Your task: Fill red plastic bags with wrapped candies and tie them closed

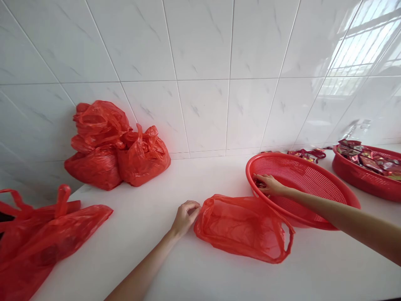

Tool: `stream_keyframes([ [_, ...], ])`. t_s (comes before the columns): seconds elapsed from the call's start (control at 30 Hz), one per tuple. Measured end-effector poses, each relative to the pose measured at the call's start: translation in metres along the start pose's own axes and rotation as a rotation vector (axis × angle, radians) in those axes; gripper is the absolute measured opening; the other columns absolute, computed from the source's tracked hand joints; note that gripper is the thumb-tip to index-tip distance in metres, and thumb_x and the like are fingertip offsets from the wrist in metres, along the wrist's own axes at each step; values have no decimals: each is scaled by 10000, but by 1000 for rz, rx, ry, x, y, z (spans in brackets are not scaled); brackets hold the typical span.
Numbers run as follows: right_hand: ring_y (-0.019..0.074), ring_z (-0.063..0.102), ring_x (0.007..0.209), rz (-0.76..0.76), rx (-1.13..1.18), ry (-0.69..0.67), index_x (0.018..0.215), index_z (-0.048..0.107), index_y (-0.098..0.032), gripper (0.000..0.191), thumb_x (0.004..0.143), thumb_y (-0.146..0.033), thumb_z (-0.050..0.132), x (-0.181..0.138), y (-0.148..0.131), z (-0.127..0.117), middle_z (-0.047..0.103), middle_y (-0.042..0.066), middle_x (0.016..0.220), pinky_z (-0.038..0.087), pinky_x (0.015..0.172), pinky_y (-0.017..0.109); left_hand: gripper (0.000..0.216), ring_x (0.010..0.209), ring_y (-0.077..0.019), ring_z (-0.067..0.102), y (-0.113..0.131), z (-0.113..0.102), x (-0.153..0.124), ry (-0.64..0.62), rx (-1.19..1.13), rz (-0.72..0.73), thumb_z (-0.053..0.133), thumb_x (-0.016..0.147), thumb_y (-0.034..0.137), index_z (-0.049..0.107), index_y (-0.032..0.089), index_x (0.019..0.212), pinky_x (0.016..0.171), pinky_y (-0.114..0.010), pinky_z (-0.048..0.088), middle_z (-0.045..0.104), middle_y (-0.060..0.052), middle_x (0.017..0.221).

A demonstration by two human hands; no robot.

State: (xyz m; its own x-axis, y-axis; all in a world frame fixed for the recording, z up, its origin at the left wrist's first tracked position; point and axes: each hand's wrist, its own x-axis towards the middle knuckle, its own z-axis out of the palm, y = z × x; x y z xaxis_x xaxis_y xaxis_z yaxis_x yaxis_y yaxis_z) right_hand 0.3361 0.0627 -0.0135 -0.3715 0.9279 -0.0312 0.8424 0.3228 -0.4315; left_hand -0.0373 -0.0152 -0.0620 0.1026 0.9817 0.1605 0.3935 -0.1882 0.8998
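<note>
A red plastic bag [241, 225] lies on the white counter with its mouth spread open and a handle loop at its right end. My left hand [185, 217] has its fingers curled and pinched at the bag's left edge. Behind and right of the bag, a red perforated plastic basket [313, 184] holds my right hand [272, 185] against its left inner wall. The right fingers close over small dark-red wrapped packets [259, 184], which the hand partly hides.
Filled red bags [144, 159] are piled against the tiled wall at left. More red bags [46, 242] lie at the near left. A second red basket [369, 177] with several wrapped packets stands far right. Loose packets [305, 154] lie behind the nearer basket, and a clear plastic bottle [360, 130] stands at the wall.
</note>
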Motion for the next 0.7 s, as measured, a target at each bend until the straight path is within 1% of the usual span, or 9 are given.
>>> stream_keyframes([
  [0.07,174,576,646,4,32,7,1060,643,-230,289,863,-404,521,-2,-2,1,670,18,781,458,628,287,243,887,-264,684,0,0,0,1,1,-2,609,770,395,742,206,698,850,-391,534,750,-95,894],
  [0.13,161,564,609,13,51,20,1019,663,-231,252,856,-369,531,-2,-5,2,661,13,750,437,586,267,238,879,-260,683,1,0,0,1,-3,1,613,769,392,744,208,697,843,-385,535,750,-93,889],
  [0.23,158,565,621,41,67,53,922,669,-230,171,787,-275,574,0,-6,4,654,11,746,408,554,246,233,882,-256,680,2,0,0,-11,-2,9,615,773,390,748,212,701,827,-370,535,751,-86,881],
  [0.37,150,555,632,98,83,92,784,599,-225,109,678,-198,601,6,-6,8,618,-15,710,384,530,227,233,878,-253,677,3,0,-1,-32,16,28,611,779,383,743,210,695,806,-359,532,748,-83,859],
  [0.53,125,531,552,169,131,113,657,506,-217,138,603,-134,603,9,-6,10,594,-31,645,380,491,224,237,874,-257,678,5,0,-1,-39,30,31,605,787,381,740,210,695,807,-367,533,749,-84,858],
  [0.7,139,535,491,272,210,178,580,410,-227,245,575,-141,639,12,3,2,527,-39,541,418,456,248,238,874,-257,678,6,-1,-1,-38,33,34,606,787,388,745,217,698,822,-366,530,756,-76,855],
])
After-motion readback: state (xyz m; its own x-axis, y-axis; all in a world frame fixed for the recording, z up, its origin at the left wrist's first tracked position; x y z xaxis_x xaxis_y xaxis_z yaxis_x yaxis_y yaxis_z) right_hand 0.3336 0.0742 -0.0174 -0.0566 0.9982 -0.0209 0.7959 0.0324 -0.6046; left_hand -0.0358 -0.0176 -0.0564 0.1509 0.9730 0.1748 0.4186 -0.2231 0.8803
